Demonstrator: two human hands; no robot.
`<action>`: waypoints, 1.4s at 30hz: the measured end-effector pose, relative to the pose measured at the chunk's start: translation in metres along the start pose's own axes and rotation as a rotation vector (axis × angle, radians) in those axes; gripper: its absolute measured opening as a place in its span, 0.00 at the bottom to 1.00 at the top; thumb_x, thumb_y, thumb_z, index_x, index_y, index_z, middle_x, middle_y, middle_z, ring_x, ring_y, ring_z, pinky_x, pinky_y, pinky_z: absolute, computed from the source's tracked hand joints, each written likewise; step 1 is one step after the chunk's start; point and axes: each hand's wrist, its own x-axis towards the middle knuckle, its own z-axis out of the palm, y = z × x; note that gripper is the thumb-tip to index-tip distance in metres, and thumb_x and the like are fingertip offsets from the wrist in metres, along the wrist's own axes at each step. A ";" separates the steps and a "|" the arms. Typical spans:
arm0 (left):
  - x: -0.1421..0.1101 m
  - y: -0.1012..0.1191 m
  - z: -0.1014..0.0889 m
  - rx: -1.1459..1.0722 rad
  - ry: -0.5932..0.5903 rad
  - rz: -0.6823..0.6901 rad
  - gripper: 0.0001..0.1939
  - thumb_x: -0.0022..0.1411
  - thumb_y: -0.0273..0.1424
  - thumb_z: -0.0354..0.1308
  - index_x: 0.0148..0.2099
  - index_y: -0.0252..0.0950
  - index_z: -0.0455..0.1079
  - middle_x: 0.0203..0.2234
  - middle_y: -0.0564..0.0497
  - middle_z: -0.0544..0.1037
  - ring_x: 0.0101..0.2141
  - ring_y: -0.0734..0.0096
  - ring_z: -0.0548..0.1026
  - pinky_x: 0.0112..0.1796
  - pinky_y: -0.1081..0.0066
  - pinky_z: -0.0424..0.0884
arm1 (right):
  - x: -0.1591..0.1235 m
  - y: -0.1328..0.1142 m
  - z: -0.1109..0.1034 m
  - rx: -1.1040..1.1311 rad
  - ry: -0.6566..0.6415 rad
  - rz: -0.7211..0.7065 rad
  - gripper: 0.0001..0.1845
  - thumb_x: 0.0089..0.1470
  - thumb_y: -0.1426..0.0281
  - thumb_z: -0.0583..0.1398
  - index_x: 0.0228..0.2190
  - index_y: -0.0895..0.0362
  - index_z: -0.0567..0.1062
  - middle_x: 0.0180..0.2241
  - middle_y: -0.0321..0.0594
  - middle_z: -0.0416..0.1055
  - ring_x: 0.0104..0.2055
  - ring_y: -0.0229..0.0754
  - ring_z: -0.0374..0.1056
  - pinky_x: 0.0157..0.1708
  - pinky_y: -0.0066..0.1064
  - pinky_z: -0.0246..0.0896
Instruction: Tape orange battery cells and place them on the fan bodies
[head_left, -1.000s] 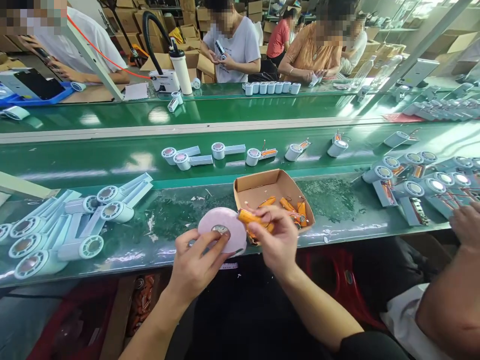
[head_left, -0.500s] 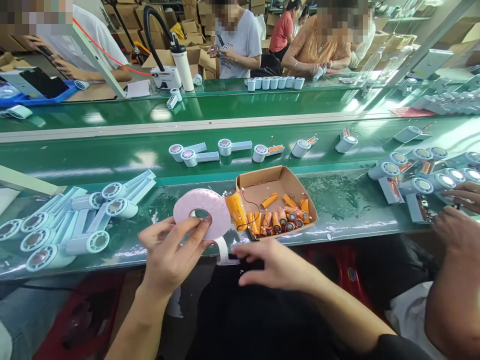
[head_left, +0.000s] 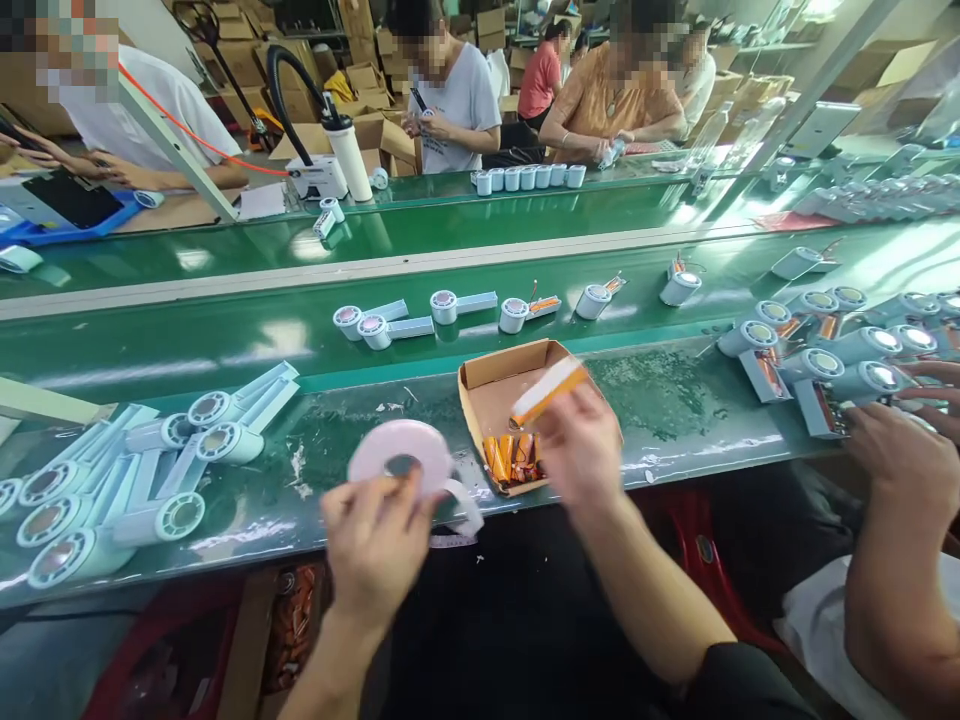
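My left hand is closed on a roll of white tape, fingers at its core hole. A loose tape end curls off the roll's right side. My right hand, smeared by motion, grips an orange battery over the cardboard box. A white strip lies along the battery's upper side. Several more orange batteries with thin wires lie inside the box; my right hand hides part of them.
Light-blue housings with round heads are piled at left; several more stand along the green belt. At right, a co-worker's hands work by housings holding orange batteries. Other people sit across the line. An open carton of orange parts stands below the table.
My right hand has gone from empty beside the tape end to gripping the battery over the box. The left hand and tape roll have shifted slightly right and lower.
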 end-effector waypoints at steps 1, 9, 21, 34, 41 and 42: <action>-0.008 -0.022 0.003 0.021 -0.027 -0.009 0.13 0.67 0.33 0.68 0.53 0.37 0.79 0.33 0.46 0.80 0.37 0.59 0.71 0.42 0.60 0.66 | 0.017 -0.015 -0.011 0.007 0.062 -0.120 0.18 0.45 0.57 0.79 0.36 0.50 0.85 0.40 0.36 0.85 0.41 0.42 0.82 0.40 0.29 0.81; 0.071 -0.111 0.105 0.019 -0.358 -0.186 0.21 0.74 0.43 0.53 0.55 0.36 0.81 0.47 0.39 0.84 0.50 0.49 0.75 0.54 0.54 0.70 | 0.057 -0.050 -0.066 -0.111 -0.025 -0.129 0.28 0.49 0.63 0.78 0.50 0.42 0.79 0.38 0.35 0.86 0.37 0.44 0.84 0.35 0.31 0.81; 0.259 -0.066 0.280 0.004 -1.053 -0.043 0.13 0.67 0.38 0.66 0.48 0.34 0.79 0.47 0.40 0.82 0.52 0.53 0.78 0.53 0.52 0.75 | 0.115 -0.061 -0.064 -0.402 -0.276 -0.214 0.18 0.52 0.63 0.76 0.43 0.49 0.80 0.33 0.39 0.85 0.34 0.49 0.84 0.35 0.41 0.83; 0.256 -0.078 0.284 -0.139 -0.965 -0.118 0.13 0.72 0.33 0.50 0.48 0.44 0.77 0.44 0.46 0.85 0.46 0.56 0.81 0.43 0.66 0.70 | 0.279 0.041 0.025 -1.865 -0.947 -0.230 0.16 0.68 0.67 0.59 0.55 0.52 0.76 0.40 0.43 0.84 0.42 0.50 0.79 0.40 0.33 0.65; 0.254 -0.069 0.292 -0.194 -0.940 -0.187 0.13 0.74 0.34 0.49 0.49 0.43 0.76 0.45 0.45 0.85 0.45 0.57 0.81 0.42 0.67 0.69 | 0.275 0.051 0.030 -2.058 -1.078 -0.109 0.21 0.70 0.60 0.56 0.58 0.47 0.79 0.48 0.50 0.82 0.50 0.60 0.78 0.44 0.41 0.68; 0.255 -0.067 0.293 -0.197 -0.938 -0.192 0.13 0.74 0.34 0.50 0.50 0.43 0.76 0.45 0.45 0.85 0.45 0.57 0.81 0.43 0.67 0.70 | 0.276 0.052 0.035 -2.075 -1.090 -0.094 0.20 0.69 0.61 0.57 0.57 0.48 0.80 0.49 0.51 0.82 0.51 0.60 0.78 0.46 0.42 0.68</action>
